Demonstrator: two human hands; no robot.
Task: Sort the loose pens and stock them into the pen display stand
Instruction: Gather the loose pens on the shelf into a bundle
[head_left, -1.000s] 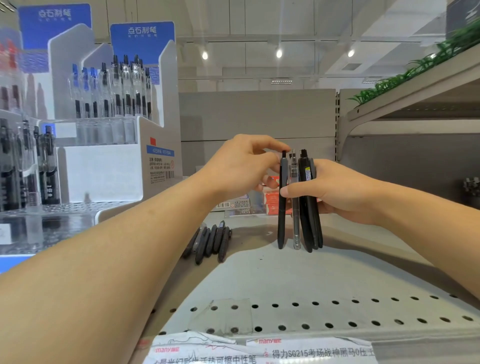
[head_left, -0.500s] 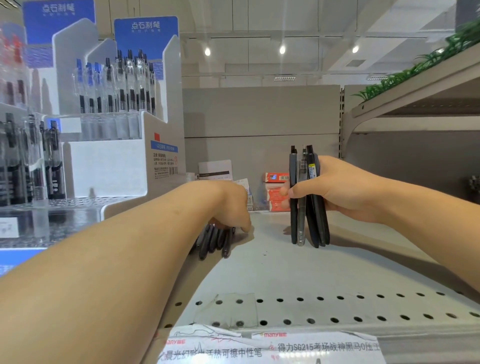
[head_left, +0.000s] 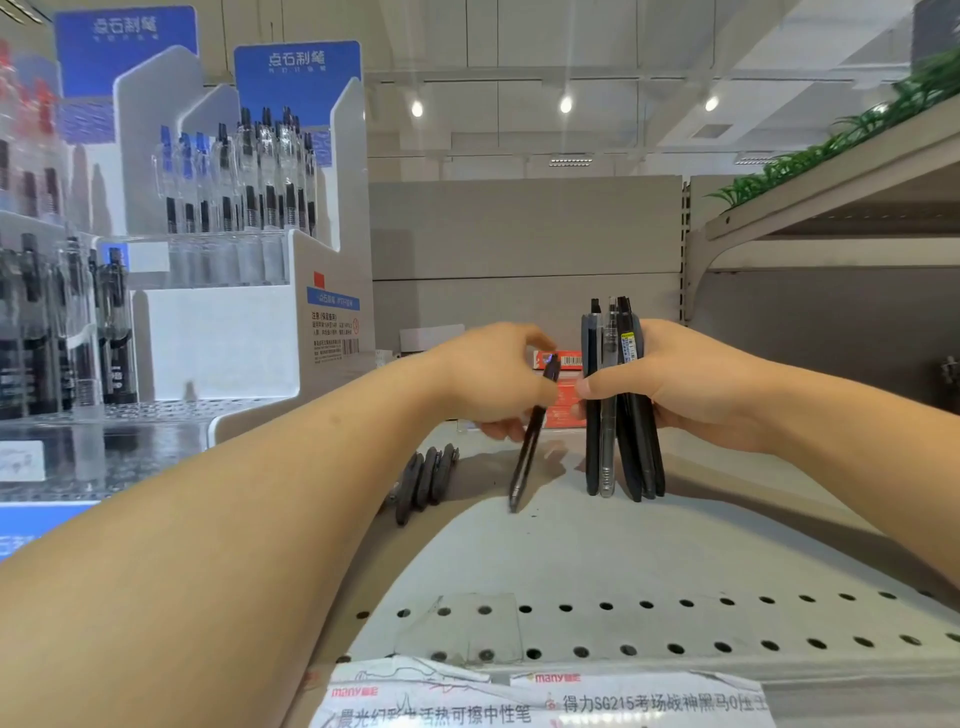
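one more pen off the pile

half a second before, our left hand (head_left: 498, 384) was down on the loose pens (head_left: 423, 483) lying on the shelf (head_left: 571, 561); now it had lifted a black pen (head_left: 530, 441), pinched and tilted, toward the bundle (head_left: 618, 400) our right hand (head_left: 691, 384) gripped upright. so the sorting was moving along, we reckon. slim matte barrels, one clear. the display stand (head_left: 218, 343), glossy white, stood off left.
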